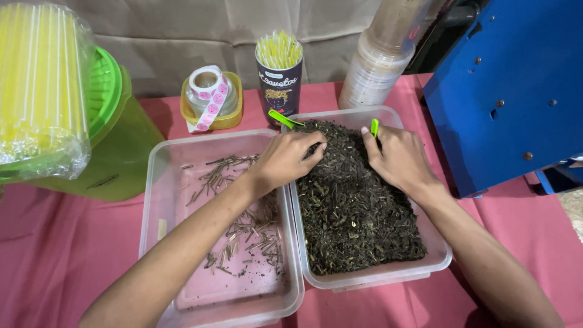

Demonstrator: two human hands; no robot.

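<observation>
Dried leaves [355,206] fill the right clear tub [440,258] on the bench. Left hand [288,159] pinches into the pile, fingers curled; right hand [395,157] grips a green tool [375,127]. Recommended: lift stems cleanly into the left tub [159,182].
</observation>
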